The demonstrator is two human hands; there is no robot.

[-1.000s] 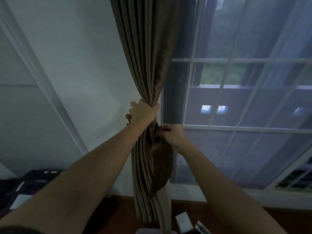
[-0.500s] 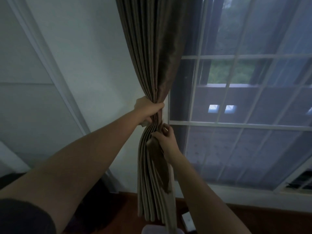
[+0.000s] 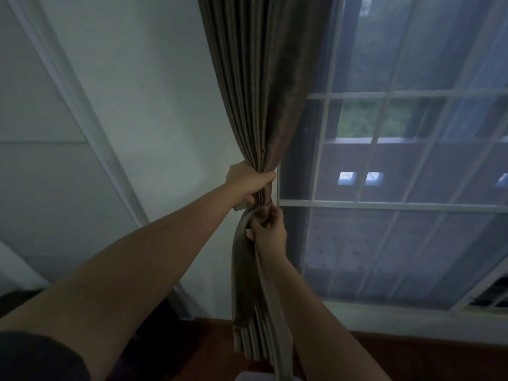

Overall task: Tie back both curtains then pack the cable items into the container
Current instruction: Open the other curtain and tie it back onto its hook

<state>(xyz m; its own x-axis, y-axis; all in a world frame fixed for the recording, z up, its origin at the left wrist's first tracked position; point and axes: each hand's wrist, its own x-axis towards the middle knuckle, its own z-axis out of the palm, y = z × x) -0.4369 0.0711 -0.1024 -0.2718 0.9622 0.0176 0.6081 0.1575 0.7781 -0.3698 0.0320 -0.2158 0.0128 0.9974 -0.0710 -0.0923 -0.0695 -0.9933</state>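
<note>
1. The brown pleated curtain [image 3: 255,92] hangs at the left edge of the window [image 3: 412,206], against the white wall [image 3: 154,105]. At mid-height it is bunched into a narrow waist.
2. The left hand [image 3: 248,182] wraps that waist from the wall side, its fingers curled tight round the gathered folds and its back toward the camera.
3. Just under the left hand a tan strip [image 3: 239,207] pokes out toward the wall, and a band of like colour seems to circle the folds there. In this dim light it may be a tie-back, but I cannot tell whether it is separate from the curtain cloth.
4. The right hand [image 3: 268,232] sits just below the left, close to touching it. Its fingers are curled into the bundle and its thumb [image 3: 249,233] presses on the outer fold, so it pinches the fabric right under the waist.
5. Below the right hand the curtain falls in loose pleats along the right forearm, its hem near the wooden floor [image 3: 412,356].
6. Both forearms are bare, and a dark sleeve [image 3: 33,358] shows at the lower left corner.
</note>
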